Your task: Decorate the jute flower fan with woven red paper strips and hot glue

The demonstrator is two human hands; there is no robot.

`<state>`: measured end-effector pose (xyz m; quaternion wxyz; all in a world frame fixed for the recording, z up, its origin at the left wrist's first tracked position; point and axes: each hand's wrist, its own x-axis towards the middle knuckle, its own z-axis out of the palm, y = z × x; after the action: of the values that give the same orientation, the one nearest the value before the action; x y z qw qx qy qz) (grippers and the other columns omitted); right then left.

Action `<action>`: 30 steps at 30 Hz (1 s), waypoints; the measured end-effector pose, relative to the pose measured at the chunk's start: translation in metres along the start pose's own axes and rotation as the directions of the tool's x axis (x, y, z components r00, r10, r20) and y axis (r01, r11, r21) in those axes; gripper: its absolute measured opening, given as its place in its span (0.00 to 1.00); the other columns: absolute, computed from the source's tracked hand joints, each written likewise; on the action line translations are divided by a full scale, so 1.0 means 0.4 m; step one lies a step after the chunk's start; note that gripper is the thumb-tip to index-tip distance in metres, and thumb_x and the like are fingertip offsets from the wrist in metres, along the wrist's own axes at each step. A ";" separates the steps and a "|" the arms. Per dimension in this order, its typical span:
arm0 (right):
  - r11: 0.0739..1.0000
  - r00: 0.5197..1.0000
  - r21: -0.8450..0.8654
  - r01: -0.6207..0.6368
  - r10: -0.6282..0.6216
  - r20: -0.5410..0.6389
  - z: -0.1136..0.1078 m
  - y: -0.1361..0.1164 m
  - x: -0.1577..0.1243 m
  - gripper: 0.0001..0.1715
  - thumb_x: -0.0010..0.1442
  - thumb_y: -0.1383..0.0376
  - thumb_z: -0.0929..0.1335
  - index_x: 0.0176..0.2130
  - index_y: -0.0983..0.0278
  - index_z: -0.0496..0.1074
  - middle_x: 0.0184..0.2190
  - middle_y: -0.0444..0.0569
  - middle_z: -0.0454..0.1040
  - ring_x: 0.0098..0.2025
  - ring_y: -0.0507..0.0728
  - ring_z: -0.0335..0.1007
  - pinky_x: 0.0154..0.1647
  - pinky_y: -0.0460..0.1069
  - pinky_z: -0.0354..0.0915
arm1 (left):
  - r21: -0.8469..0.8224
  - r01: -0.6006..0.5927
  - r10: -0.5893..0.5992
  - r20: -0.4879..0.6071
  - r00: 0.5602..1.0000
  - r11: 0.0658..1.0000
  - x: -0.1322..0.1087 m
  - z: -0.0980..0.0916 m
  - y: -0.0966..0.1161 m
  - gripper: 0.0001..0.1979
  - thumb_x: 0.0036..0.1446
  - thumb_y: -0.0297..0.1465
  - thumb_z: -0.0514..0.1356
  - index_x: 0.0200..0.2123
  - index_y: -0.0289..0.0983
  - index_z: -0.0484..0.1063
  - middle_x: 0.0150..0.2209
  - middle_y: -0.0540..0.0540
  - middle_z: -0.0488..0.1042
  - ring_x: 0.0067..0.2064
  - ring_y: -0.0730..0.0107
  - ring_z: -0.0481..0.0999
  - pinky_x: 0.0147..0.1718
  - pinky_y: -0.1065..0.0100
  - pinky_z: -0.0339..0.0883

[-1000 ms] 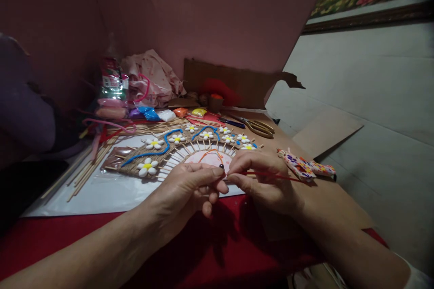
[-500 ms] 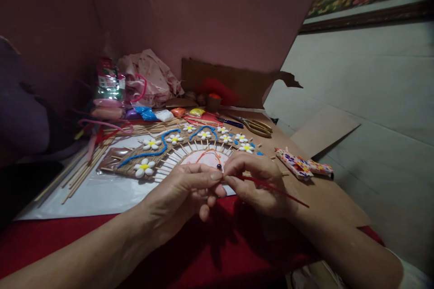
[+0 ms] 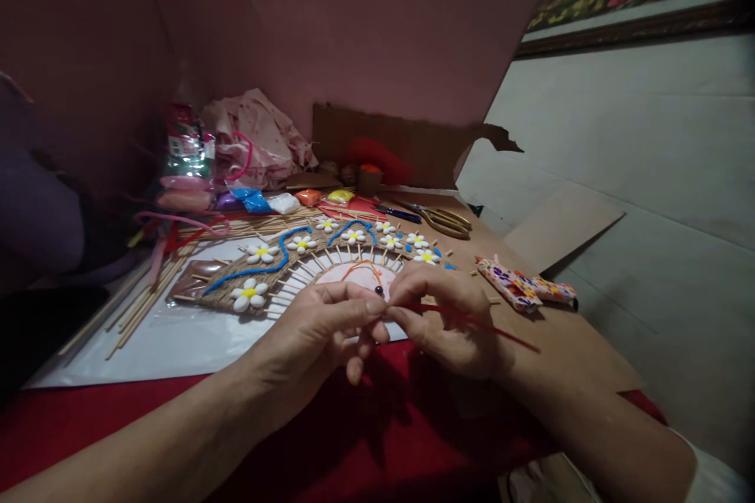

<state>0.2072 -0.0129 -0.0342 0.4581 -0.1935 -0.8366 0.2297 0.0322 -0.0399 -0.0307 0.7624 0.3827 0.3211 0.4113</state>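
Observation:
My left hand (image 3: 327,326) is pinched, thumb against forefinger, close to a small dark bead (image 3: 379,291). A thin orange loop (image 3: 370,263) rises beside the bead; where its ends go is hidden by the fingers. My right hand (image 3: 457,322) pinches a red pipe cleaner (image 3: 510,336), whose free length sticks out past the palm to the right. Both sets of fingertips meet, so what lies between them is largely covered. Just behind the hands is a twine-wrapped stick arch (image 3: 277,267) with white clay daisies (image 3: 248,295) and a wavy blue strip (image 3: 236,277).
Pliers (image 3: 445,222) and a blue-handled tool (image 3: 401,213) lie beyond the arch. Flowered fabric pieces (image 3: 524,287) rest on brown cardboard (image 3: 566,338) at right. Wooden sticks (image 3: 138,302) and bagged clay (image 3: 251,200) are at left. A red cloth (image 3: 354,424) covers the front.
Hardly anything differs. Both hands keep their pinch; the red pipe cleaner's free end has tilted up slightly, and the whole view has shifted a little.

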 end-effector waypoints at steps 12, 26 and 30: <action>0.932 0.983 -0.321 0.169 -0.183 -0.013 0.016 0.007 -0.009 0.06 0.59 0.73 0.65 0.37 0.65 0.69 0.29 0.49 0.72 0.32 0.52 0.69 0.31 0.47 0.67 | -0.057 -0.028 0.025 -0.063 0.998 0.998 0.003 -0.004 -0.001 0.02 0.51 0.24 0.61 0.27 0.31 0.72 0.22 0.49 0.70 0.19 0.80 0.65 0.15 0.79 0.63; 0.901 0.981 -0.389 0.189 -0.191 0.033 0.017 0.005 -0.011 0.06 0.56 0.71 0.65 0.37 0.65 0.68 0.29 0.49 0.72 0.30 0.53 0.67 0.28 0.48 0.65 | 0.062 -0.036 0.039 -0.047 0.998 0.997 0.001 0.001 0.002 0.02 0.49 0.26 0.61 0.27 0.32 0.72 0.23 0.48 0.72 0.18 0.80 0.63 0.14 0.77 0.61; 0.936 0.984 -0.308 0.167 -0.178 -0.005 0.017 0.003 -0.007 0.06 0.56 0.72 0.65 0.36 0.65 0.68 0.27 0.47 0.71 0.28 0.52 0.66 0.28 0.47 0.65 | 0.099 -0.045 0.050 -0.046 0.998 0.994 -0.006 0.006 0.005 0.03 0.49 0.26 0.61 0.27 0.32 0.72 0.24 0.47 0.72 0.20 0.79 0.63 0.15 0.77 0.62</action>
<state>0.2028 -0.0149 -0.0399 0.4547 -0.1919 -0.8681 0.0527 0.0324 -0.0420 -0.0275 0.7246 0.4172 0.3500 0.4223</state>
